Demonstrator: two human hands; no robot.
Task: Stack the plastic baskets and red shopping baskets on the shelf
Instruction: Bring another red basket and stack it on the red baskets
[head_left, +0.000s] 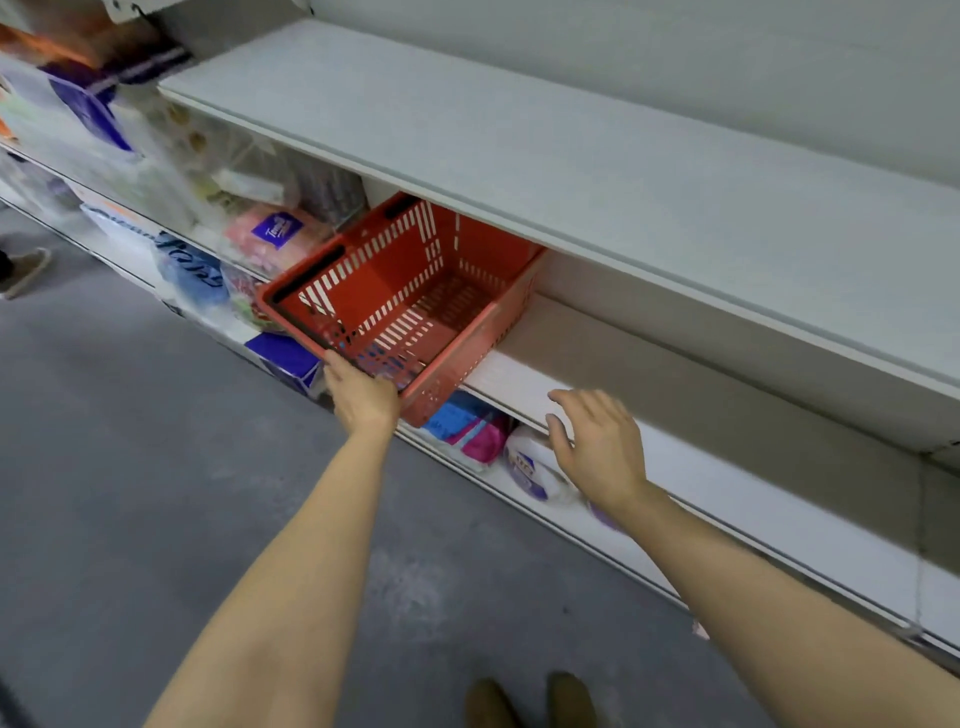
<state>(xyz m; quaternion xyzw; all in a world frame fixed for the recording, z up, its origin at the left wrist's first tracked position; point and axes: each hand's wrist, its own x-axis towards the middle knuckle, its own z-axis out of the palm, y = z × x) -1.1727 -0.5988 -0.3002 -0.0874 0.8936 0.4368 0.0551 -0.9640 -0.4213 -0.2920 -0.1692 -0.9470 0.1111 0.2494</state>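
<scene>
A red shopping basket (415, 296) with black handles sits half on the white middle shelf (701, 462), its near corner hanging out over the shelf's front edge. My left hand (361, 397) grips the basket's near rim at that corner. My right hand (597, 447) hovers open over the shelf's front edge, to the right of the basket and apart from it. The basket is empty inside. Its far end is tucked under the upper shelf (571, 150).
Packs of tissue and wrapped goods (270, 234) fill the shelves to the left of the basket. More packs (467, 423) lie on the bottom shelf below it. Grey floor (130, 441) spreads on the left, with another person's shoe (26, 270) at the far left edge.
</scene>
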